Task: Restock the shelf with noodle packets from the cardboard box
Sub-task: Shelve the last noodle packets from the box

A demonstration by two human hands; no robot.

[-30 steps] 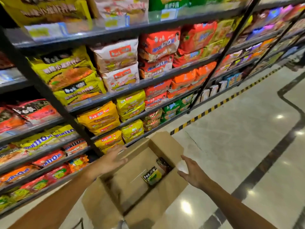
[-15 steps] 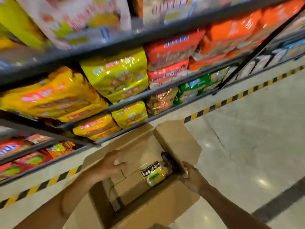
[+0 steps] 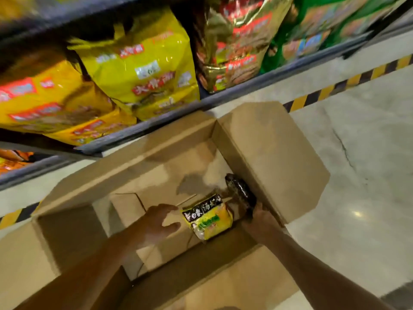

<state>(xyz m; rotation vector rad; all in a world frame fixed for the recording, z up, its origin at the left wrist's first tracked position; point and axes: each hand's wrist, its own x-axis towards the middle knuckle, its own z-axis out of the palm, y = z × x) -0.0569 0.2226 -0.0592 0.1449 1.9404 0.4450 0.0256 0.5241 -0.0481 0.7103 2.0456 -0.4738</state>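
Both arms are down inside the cardboard box (image 3: 279,153), flaps splayed wide so the bottom is reachable. The left hand (image 3: 162,222), fingers spread and holding nothing, hovers just beside the yellow-green noodle packet (image 3: 209,217) lying near the lower-centre of the frame. The right hand (image 3: 260,217) is at the dark packet (image 3: 240,191) propped against the right wall; whether it has closed on it can't be told. Only these two packets show in the box. The shelf (image 3: 138,128) above holds yellow multipacks (image 3: 138,70).

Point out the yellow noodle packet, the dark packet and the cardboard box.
yellow noodle packet (image 3: 207,218), head view, printed front.
dark packet (image 3: 240,191), head view, glossy upper side.
cardboard box (image 3: 274,162), head view, right flap.
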